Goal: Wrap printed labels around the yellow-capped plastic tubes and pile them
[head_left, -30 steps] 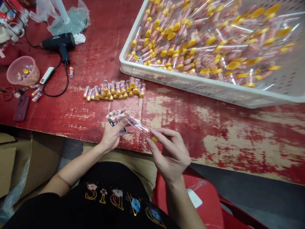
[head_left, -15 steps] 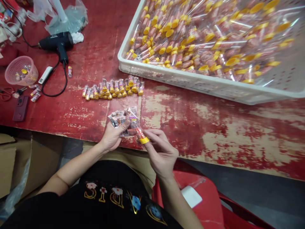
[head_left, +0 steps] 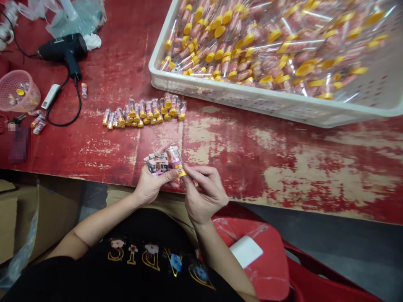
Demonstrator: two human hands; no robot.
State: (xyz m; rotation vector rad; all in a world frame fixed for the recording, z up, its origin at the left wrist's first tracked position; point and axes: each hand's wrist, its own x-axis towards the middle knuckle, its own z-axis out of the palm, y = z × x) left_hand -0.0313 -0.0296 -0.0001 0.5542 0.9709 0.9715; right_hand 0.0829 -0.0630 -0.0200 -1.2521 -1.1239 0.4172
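Observation:
My left hand [head_left: 150, 184] is closed on a fanned stack of small printed plastic sleeves [head_left: 158, 165], its thumb lying across them. Just beside the stack is a small clear tube with a yellow cap [head_left: 175, 158], tilted, with a printed sleeve around it. The fingertips of my right hand [head_left: 206, 193] pinch this tube at its yellow capped end. My left thumb reaches close to the tube's lower end; whether it touches is unclear. Beyond both hands, a cluster of sleeved tubes with yellow caps [head_left: 143, 112] lies on the red table [head_left: 226, 142].
A large white crate [head_left: 252, 105] full of yellow-capped tubes stands at back right. To the left are a black heat gun [head_left: 64, 48] with its cord, a pink basket [head_left: 19, 79] and a white box [head_left: 50, 96]. A red stool [head_left: 267, 268] stands below the table edge.
The tube has moved up into the printed sleeve, which now surrounds it down to the yellow cap. My right hand has shifted up and left. The whole view has shifted slightly.

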